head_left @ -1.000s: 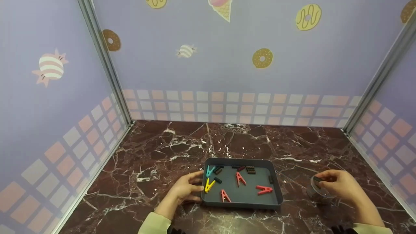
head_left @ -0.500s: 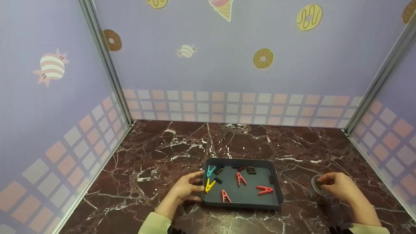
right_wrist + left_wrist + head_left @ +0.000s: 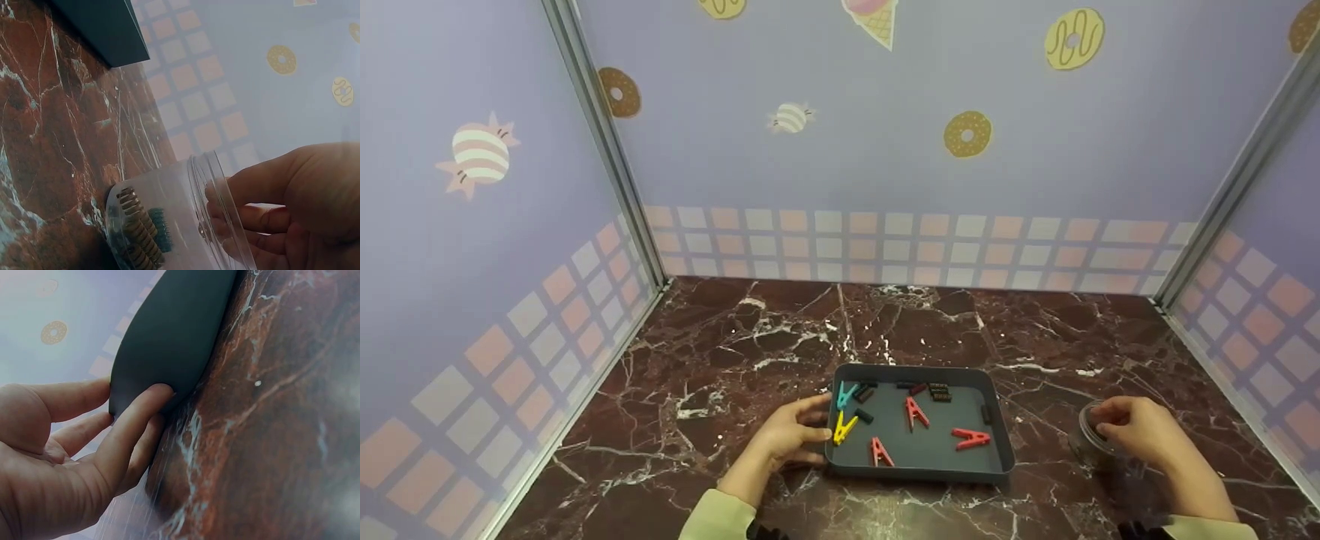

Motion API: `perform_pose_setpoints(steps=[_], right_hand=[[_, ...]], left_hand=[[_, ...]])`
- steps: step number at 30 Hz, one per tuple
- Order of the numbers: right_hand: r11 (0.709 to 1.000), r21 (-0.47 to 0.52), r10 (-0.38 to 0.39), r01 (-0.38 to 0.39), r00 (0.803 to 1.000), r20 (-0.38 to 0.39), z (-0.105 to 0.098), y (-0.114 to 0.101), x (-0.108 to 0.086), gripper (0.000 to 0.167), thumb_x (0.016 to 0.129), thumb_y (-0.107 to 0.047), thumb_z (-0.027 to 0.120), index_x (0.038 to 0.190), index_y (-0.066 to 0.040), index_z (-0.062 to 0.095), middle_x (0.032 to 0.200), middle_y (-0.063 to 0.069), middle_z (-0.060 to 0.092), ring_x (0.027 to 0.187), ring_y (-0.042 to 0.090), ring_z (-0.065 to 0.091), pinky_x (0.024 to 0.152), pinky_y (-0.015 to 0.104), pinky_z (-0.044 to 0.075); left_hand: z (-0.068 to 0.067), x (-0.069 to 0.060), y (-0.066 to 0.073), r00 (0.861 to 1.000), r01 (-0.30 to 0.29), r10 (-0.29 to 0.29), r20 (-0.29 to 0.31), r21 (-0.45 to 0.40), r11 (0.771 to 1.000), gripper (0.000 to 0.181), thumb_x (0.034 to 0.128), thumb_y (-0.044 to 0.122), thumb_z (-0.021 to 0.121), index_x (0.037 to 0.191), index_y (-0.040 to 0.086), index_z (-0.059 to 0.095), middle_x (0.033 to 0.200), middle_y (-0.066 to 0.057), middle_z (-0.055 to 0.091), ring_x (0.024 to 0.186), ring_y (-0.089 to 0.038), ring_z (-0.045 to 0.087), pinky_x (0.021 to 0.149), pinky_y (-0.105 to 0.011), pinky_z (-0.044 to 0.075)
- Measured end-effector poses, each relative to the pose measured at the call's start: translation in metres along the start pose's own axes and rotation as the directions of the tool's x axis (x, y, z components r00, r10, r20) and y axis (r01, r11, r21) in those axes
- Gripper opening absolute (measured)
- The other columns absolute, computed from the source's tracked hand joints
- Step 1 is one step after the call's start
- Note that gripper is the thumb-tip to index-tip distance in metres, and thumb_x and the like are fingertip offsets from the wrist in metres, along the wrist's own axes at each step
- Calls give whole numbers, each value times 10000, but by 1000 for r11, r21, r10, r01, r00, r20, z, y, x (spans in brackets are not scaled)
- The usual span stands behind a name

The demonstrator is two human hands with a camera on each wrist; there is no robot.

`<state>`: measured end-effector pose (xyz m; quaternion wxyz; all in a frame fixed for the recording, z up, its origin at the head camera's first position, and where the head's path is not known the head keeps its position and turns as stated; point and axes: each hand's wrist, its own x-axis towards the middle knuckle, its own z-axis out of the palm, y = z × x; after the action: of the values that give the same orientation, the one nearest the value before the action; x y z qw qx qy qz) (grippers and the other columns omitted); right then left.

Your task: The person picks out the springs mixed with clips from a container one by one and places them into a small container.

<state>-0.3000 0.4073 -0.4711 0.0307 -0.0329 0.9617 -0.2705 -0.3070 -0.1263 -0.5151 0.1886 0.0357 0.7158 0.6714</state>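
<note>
On the dark marbled table stands a grey tray [image 3: 930,450]. It holds three red clips [image 3: 915,412], a yellow clip [image 3: 844,429], a turquoise clip [image 3: 845,394] and several small dark ribbed pieces [image 3: 940,391]. My left hand [image 3: 791,433] rests its spread fingertips against the tray's left outer wall. Over to the right, my right hand [image 3: 1144,431] has its fingertips in the mouth of a clear jar [image 3: 174,185]. Ribbed brown pieces [image 3: 138,225] and a green one [image 3: 161,229] lie at the jar's bottom. No piece shows between the right fingertips.
A patterned back wall [image 3: 915,247] stands behind the table, with side walls [image 3: 532,360] at left and right. Table surface [image 3: 1039,390] lies between tray and jar.
My right hand moved slightly over the jar's mouth; the dark piece at its fingertips is no longer seen there. The left hand and tray stayed put.
</note>
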Motion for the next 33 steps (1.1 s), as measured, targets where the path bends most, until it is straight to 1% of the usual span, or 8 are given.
perform_pose_setpoints(steps=[4,8,12,15,19,22,25,33], right_hand=[[1000,24,8,-8,1000,-1,-1,-1,-1,227,932,-98,703,1142,-17,734,1028,137,760,898,220,691,703,334,543],[999,41,16,-15,1000,-8,-2,-3,-3,242,946,-103,689,1170,-17,723,1023,126,755,864,184,666,661,318,515],[999,34,5,-4,1000,-28,-3,-6,-4,260,950,-116,695,1182,-2,713,1019,129,753,858,167,662,665,318,521],[999,38,15,-13,999,-32,-5,-8,-5,303,959,-148,697,1219,6,693,1037,138,746,855,170,670,676,333,539],[999,33,21,-19,999,-47,-8,-13,-4,322,969,-179,696,1239,-5,685,1049,143,738,876,207,681,716,410,567],[1000,17,2,0,997,-74,-9,-18,-3,295,969,-180,697,1218,-22,700,1061,154,742,924,258,692,769,471,576],[1000,8,-26,27,995,-98,-8,-25,-1,268,968,-176,698,1195,-36,715,1069,165,747,942,294,701,792,499,576],[993,10,-115,117,985,-127,1,-51,8,214,959,-111,706,1152,-22,733,1066,179,752,943,321,719,784,488,596]], left_hand=[[0,0,0,1000,2,-2,-3,-2,1000,679,949,-31,665,1573,49,409,1460,-303,519,1076,-288,700,744,-486,648],[0,0,0,1000,2,-2,-4,-4,1000,678,947,-35,665,1571,50,413,1456,-303,521,1072,-288,700,742,-489,647],[0,0,0,1000,1,-1,-4,-1,1000,677,947,-38,664,1570,47,414,1457,-304,520,1075,-290,701,742,-487,647],[0,0,0,1000,3,-3,-4,6,1000,683,946,-37,665,1573,50,408,1465,-305,512,1086,-297,700,748,-488,647],[0,0,0,1000,3,-3,-2,9,1000,689,947,-33,667,1577,51,402,1462,-300,517,1097,-309,702,758,-493,648],[0,0,0,1000,4,-4,-2,5,1000,686,947,-32,668,1575,50,405,1457,-294,528,1101,-313,703,762,-497,647],[0,0,1,1000,5,-5,-4,7,1000,686,947,-32,668,1576,50,404,1461,-296,525,1105,-316,701,763,-501,646],[0,0,0,1000,10,-10,-6,3,1000,684,947,-37,668,1574,53,409,1468,-301,515,1097,-308,702,759,-502,646]])
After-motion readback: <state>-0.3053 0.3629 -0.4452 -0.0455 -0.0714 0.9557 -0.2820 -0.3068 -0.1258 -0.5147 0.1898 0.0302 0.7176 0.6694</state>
